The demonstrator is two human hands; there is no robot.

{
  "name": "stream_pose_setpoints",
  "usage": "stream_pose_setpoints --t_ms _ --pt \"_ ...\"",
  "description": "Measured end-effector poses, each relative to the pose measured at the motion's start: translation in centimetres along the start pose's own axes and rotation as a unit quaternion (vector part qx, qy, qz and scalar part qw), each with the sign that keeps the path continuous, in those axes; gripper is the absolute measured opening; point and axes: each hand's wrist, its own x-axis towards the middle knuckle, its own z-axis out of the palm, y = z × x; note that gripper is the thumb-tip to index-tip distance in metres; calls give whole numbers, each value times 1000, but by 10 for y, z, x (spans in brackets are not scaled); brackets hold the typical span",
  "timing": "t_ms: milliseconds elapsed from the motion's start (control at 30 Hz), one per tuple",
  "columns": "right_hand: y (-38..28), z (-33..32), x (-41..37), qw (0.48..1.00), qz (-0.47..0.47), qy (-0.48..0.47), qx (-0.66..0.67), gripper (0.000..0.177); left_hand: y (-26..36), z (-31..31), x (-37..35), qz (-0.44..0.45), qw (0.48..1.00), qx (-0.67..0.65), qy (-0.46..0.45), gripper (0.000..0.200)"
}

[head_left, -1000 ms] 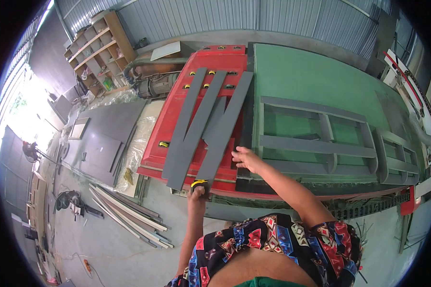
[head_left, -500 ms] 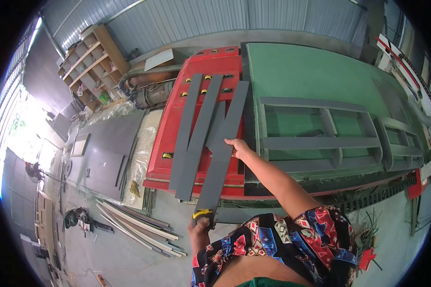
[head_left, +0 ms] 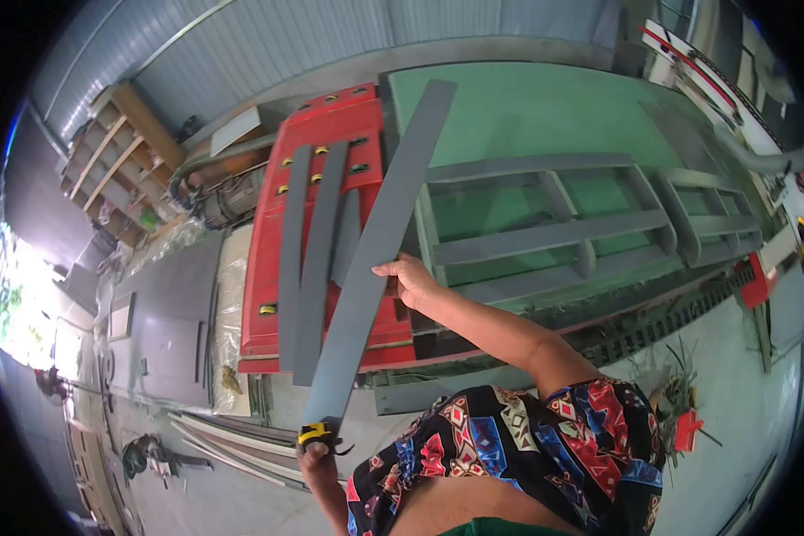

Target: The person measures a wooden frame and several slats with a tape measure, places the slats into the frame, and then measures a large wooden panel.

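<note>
A long grey board (head_left: pixel 400 198) slants up and away in front of me, its far end over the green panel (head_left: pixel 500 98). Midway along its right edge, my right hand (head_left: pixel 409 280) grips it, thumb on top and fingers underneath. My left hand (head_left: pixel 313 457) is closed on a yellow and black tape measure (head_left: pixel 315 435) at the board's near end. Whether those fingers also hold the board is hidden. Two more long grey strips (head_left: pixel 320 241) and a shorter grey piece (head_left: pixel 347 234) lie on the red machine top (head_left: pixel 261 268) to the left.
Grey frames (head_left: pixel 545 250) with crossbars rest on the green panel. Grey sheets (head_left: pixel 165 313) lie at left. Several long strips (head_left: pixel 232 451) and a power tool (head_left: pixel 143 456) are on the floor. A wooden shelf (head_left: pixel 134 134) stands at the back left.
The board in my hands has lifted off the red top and swung right at its far end. The tape measure has moved left with my left hand. My view has shifted right.
</note>
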Motion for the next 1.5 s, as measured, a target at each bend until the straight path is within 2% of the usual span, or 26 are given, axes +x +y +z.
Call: stream_pose_setpoints --t_ms 33,67,167,200,233,333,500,767,833,1000,1100,1200,1300,1367,1400,1467,1500 --pt "-6 -4 -9 1000 -6 18 1 31 4 4 6 16 998 -56 -24 58" --pt "-10 -13 -17 1000 -9 28 2 31 -8 -22 25 2 995 98 -9 60" --pt "-20 -44 -40 999 -17 23 21 32 0 -4 50 27 996 80 -41 50" --pt "-21 -55 -47 998 -30 35 39 30 16 25 48 30 997 4 -65 47" --pt "-22 -64 -55 996 -43 46 56 29 20 35 53 30 995 -14 -91 47" --pt "-24 -84 -77 988 -37 119 94 26 19 43 75 27 992 -33 -117 44" --pt "-10 -127 -91 985 -13 138 106 23 23 72 95 7 994 -9 -110 45" --pt "-4 -150 -96 978 12 164 125 22 21 89 104 -18 994 8 -112 44" --pt "-4 -151 -97 973 12 189 131 20 22 92 102 -13 991 -4 -132 45" --pt "1 -158 -95 974 13 192 118 20 21 84 103 -34 985 19 -168 44" --pt "0 -161 -98 977 9 185 108 19 19 77 104 -46 979 -12 -199 44" --pt "-2 -165 -102 985 13 164 57 23 16 69 108 -78 976 -34 -202 49" --pt "-9 -168 -109 988 76 129 26 28 17 73 109 -78 981 4 -178 51" --pt "-22 -156 -124 960 224 84 -143 29 17 70 111 -83 977 4 -199 53" --pt "-27 -152 -128 958 235 70 -147 29 16 67 113 -77 980 6 -182 53" --pt "-32 -142 -129 890 279 -58 -357 29 14 61 117 -66 978 20 -198 54" --pt "-30 -130 -126 885 288 -74 -359 29 17 60 116 -61 981 21 -180 54"
